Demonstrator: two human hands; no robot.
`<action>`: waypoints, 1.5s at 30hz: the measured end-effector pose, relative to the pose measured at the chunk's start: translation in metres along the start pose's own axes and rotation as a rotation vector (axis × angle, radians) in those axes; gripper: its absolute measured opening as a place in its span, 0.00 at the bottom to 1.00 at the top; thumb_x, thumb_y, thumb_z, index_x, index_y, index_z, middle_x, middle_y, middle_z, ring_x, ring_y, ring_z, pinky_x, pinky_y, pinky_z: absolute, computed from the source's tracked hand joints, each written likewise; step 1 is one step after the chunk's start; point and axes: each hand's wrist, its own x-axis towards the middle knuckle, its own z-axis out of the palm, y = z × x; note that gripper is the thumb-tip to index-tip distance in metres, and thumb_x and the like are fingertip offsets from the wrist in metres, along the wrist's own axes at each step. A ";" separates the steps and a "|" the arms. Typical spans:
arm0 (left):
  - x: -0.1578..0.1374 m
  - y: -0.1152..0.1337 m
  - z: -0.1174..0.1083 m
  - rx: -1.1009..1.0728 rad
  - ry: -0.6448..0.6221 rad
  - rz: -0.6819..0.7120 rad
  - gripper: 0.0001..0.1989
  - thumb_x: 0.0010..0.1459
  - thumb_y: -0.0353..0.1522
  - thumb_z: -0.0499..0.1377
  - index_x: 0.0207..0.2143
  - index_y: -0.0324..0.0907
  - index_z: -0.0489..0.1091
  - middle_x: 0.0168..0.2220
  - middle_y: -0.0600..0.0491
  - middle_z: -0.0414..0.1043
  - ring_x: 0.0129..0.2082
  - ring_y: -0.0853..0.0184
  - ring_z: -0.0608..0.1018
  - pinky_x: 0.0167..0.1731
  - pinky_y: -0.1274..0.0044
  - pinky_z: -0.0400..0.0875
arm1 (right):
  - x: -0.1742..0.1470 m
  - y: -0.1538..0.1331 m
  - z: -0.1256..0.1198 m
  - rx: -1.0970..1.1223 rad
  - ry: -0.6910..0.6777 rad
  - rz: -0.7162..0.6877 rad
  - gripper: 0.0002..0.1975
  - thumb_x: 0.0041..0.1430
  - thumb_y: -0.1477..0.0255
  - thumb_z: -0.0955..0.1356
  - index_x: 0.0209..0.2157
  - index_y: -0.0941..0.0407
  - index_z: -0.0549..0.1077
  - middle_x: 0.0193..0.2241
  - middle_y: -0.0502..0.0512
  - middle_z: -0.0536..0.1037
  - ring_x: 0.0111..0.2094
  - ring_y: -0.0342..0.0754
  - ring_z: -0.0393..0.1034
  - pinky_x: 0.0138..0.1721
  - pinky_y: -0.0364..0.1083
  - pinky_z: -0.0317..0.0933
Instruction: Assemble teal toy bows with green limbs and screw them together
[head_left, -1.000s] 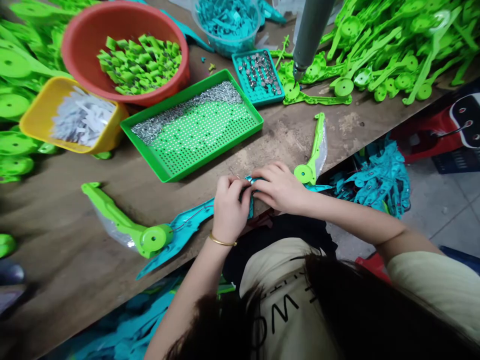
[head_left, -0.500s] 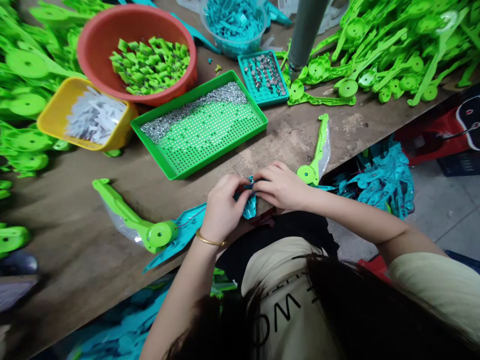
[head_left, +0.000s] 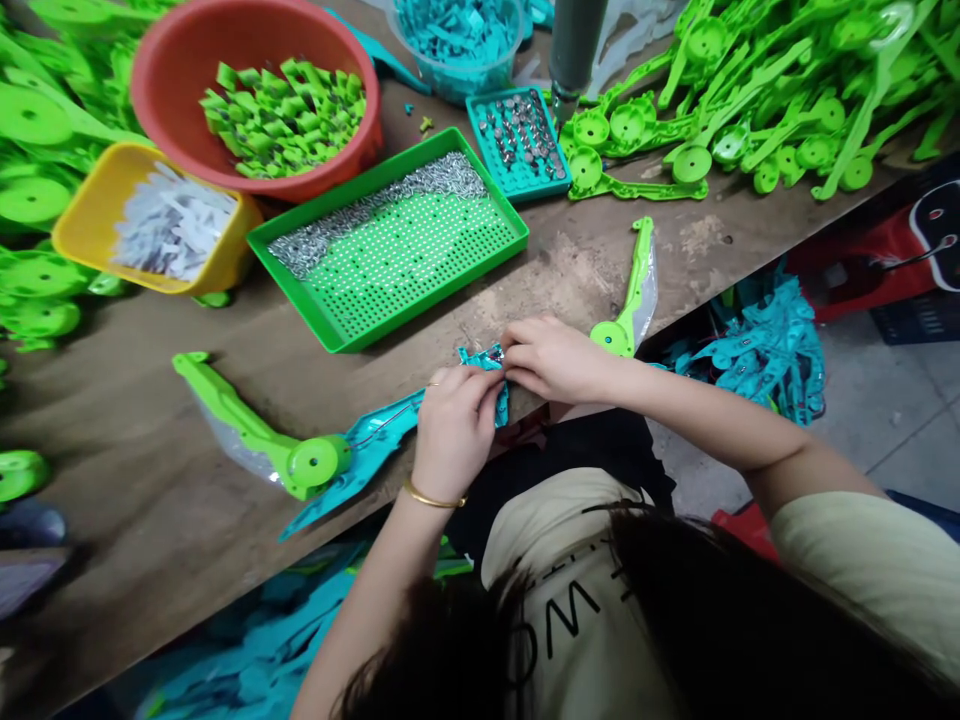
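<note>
A long teal plastic shell (head_left: 379,445) lies along the table's front edge, with a thin wire running in it. Joined at its left end is a lime-green arm with a round hub (head_left: 315,462) and a clear film piece. Another green arm (head_left: 613,336) stands out at the right. My left hand (head_left: 459,415) is closed on the shell's middle part, thumb and fingers pressed together. My right hand (head_left: 551,358) pinches at the same spot, fingertips against the left ones. What lies between the fingertips is hidden.
Beyond my hands are a green perforated tray (head_left: 420,275) of screws, a teal tray (head_left: 553,186) of small metal parts, a red bowl (head_left: 367,150) of green pieces and a yellow tub (head_left: 82,215) of white strips. A dark upright tool (head_left: 576,45) hangs behind. Green parts (head_left: 750,110) pile up right.
My left hand has turned and shifted slightly down, uncovering more of the teal shell's middle. My right hand stays pinched near it. The view has shifted a little.
</note>
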 end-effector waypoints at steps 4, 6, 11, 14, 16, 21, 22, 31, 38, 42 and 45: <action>-0.001 0.003 0.005 0.101 -0.020 0.042 0.13 0.65 0.30 0.51 0.41 0.40 0.76 0.34 0.48 0.75 0.35 0.61 0.70 0.38 0.70 0.65 | 0.000 0.007 0.002 0.105 0.046 -0.013 0.11 0.64 0.73 0.63 0.37 0.60 0.77 0.41 0.60 0.71 0.44 0.51 0.62 0.48 0.50 0.58; 0.000 0.003 0.006 0.140 -0.011 0.059 0.13 0.64 0.30 0.51 0.40 0.40 0.76 0.34 0.47 0.74 0.35 0.60 0.69 0.37 0.69 0.65 | 0.001 0.010 0.002 0.129 0.063 -0.014 0.10 0.63 0.74 0.63 0.34 0.60 0.76 0.40 0.60 0.71 0.43 0.51 0.62 0.48 0.50 0.59; 0.006 0.003 0.011 0.227 0.063 0.068 0.12 0.64 0.31 0.53 0.35 0.40 0.76 0.34 0.46 0.72 0.35 0.59 0.67 0.37 0.69 0.64 | 0.001 0.009 0.003 0.187 0.085 -0.001 0.06 0.60 0.76 0.65 0.38 0.60 0.73 0.41 0.60 0.70 0.45 0.52 0.62 0.49 0.52 0.60; 0.006 0.005 0.010 0.284 0.016 0.111 0.12 0.63 0.28 0.52 0.37 0.39 0.77 0.35 0.45 0.72 0.36 0.59 0.67 0.37 0.69 0.64 | -0.006 0.009 0.002 0.229 0.159 0.020 0.08 0.61 0.76 0.64 0.42 0.60 0.70 0.44 0.62 0.70 0.48 0.53 0.63 0.51 0.53 0.61; 0.005 0.006 0.008 0.311 -0.059 0.128 0.14 0.63 0.27 0.51 0.43 0.38 0.76 0.37 0.44 0.72 0.38 0.57 0.68 0.37 0.69 0.64 | -0.014 0.010 0.001 0.211 0.215 0.048 0.07 0.62 0.75 0.64 0.42 0.60 0.70 0.46 0.63 0.70 0.49 0.53 0.63 0.52 0.53 0.61; 0.005 0.006 0.003 0.198 -0.146 0.064 0.15 0.64 0.31 0.51 0.47 0.38 0.74 0.39 0.44 0.72 0.40 0.58 0.70 0.40 0.68 0.65 | -0.027 0.011 0.003 0.040 0.258 0.153 0.08 0.64 0.71 0.63 0.38 0.58 0.73 0.45 0.63 0.73 0.48 0.55 0.65 0.50 0.55 0.60; 0.007 0.006 0.003 0.157 -0.141 0.036 0.15 0.64 0.32 0.51 0.45 0.38 0.75 0.37 0.45 0.72 0.39 0.58 0.71 0.41 0.68 0.65 | -0.027 0.010 0.004 0.018 0.255 0.161 0.09 0.64 0.71 0.63 0.38 0.59 0.73 0.45 0.63 0.74 0.48 0.55 0.65 0.49 0.54 0.60; 0.016 0.008 0.014 0.145 -0.046 -0.058 0.12 0.64 0.32 0.53 0.43 0.42 0.76 0.33 0.48 0.72 0.35 0.59 0.71 0.36 0.71 0.63 | -0.028 0.011 -0.005 0.028 0.196 0.171 0.10 0.63 0.71 0.64 0.43 0.58 0.73 0.48 0.62 0.74 0.50 0.55 0.65 0.51 0.53 0.58; 0.012 0.004 0.018 0.227 -0.007 -0.028 0.13 0.63 0.33 0.53 0.42 0.45 0.77 0.32 0.47 0.67 0.35 0.59 0.67 0.34 0.71 0.59 | -0.033 0.013 -0.012 0.003 0.127 0.166 0.13 0.63 0.68 0.65 0.46 0.56 0.75 0.52 0.61 0.73 0.53 0.57 0.64 0.54 0.57 0.54; 0.013 0.001 0.019 0.201 -0.010 -0.029 0.14 0.64 0.34 0.52 0.43 0.44 0.76 0.32 0.47 0.66 0.35 0.59 0.67 0.34 0.71 0.59 | -0.027 0.014 -0.007 -0.033 0.077 0.212 0.13 0.63 0.66 0.65 0.45 0.56 0.76 0.54 0.60 0.72 0.54 0.59 0.63 0.56 0.60 0.51; 0.013 0.002 0.020 0.202 -0.022 -0.048 0.15 0.65 0.34 0.50 0.45 0.42 0.76 0.33 0.46 0.66 0.35 0.59 0.67 0.34 0.70 0.59 | -0.031 0.016 -0.011 0.016 0.054 0.178 0.14 0.63 0.67 0.66 0.48 0.56 0.74 0.56 0.60 0.71 0.56 0.58 0.62 0.56 0.58 0.53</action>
